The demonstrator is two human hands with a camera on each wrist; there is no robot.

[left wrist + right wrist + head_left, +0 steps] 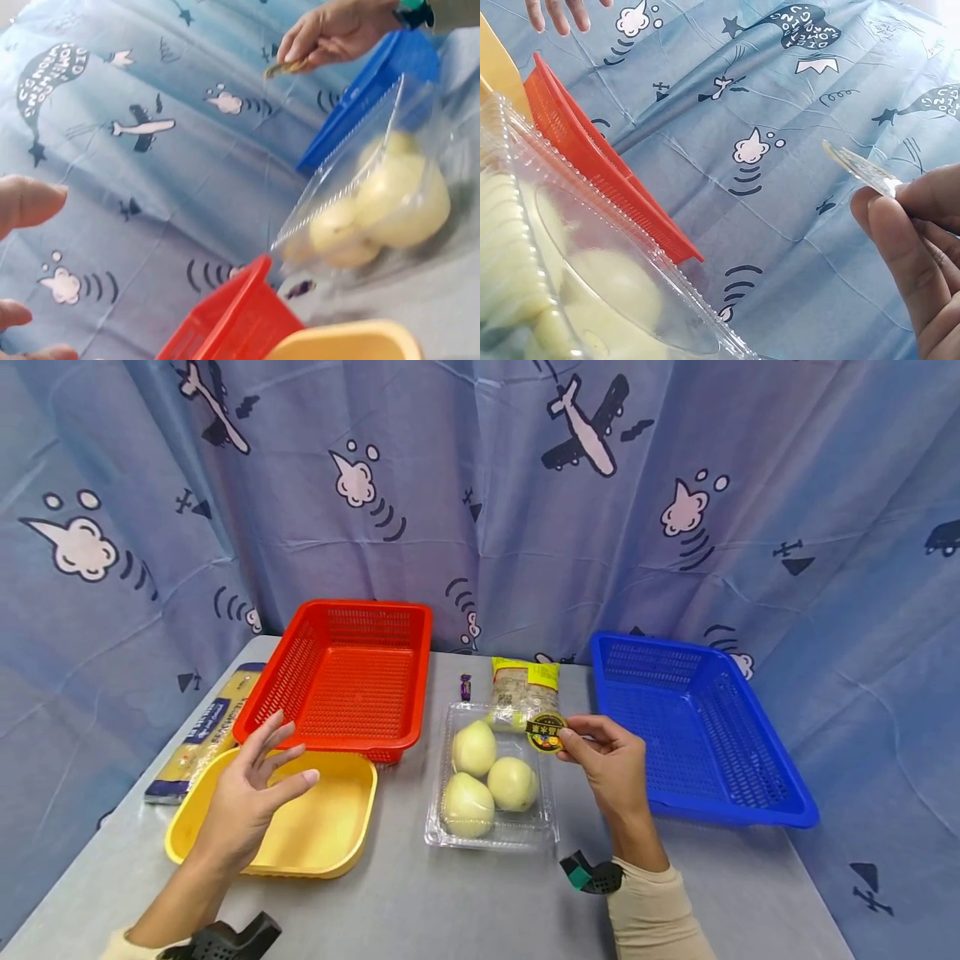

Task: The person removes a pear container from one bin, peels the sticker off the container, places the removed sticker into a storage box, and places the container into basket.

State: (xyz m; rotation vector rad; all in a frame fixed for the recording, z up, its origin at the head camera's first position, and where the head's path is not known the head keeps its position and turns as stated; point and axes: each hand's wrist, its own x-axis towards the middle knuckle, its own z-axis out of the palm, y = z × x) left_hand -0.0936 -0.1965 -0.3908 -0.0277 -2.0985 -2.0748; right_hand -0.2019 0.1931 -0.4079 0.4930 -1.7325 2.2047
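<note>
My right hand (609, 764) pinches a round black-and-gold sticker (546, 732) between thumb and fingers. In the head view it overlaps the top right corner of a clear plastic clamshell box (491, 844); the right wrist view (861, 171) shows the sticker nearly edge-on, held up in the air. Inside the box lie three pale yellow-green round fruits (512, 783); its lid is down over them. My left hand (242, 797) hovers over the yellow basin (330, 810), fingers spread and loosely bent, holding nothing.
A red basket (367, 685) stands behind the yellow basin, a blue basket (678, 743) at the right. Behind the box lie a yellow-topped packet (528, 681) and a small purple wrapped candy (466, 687). A long gold-and-navy package (206, 727) lies at the far left. A curtain (465, 485) hangs behind.
</note>
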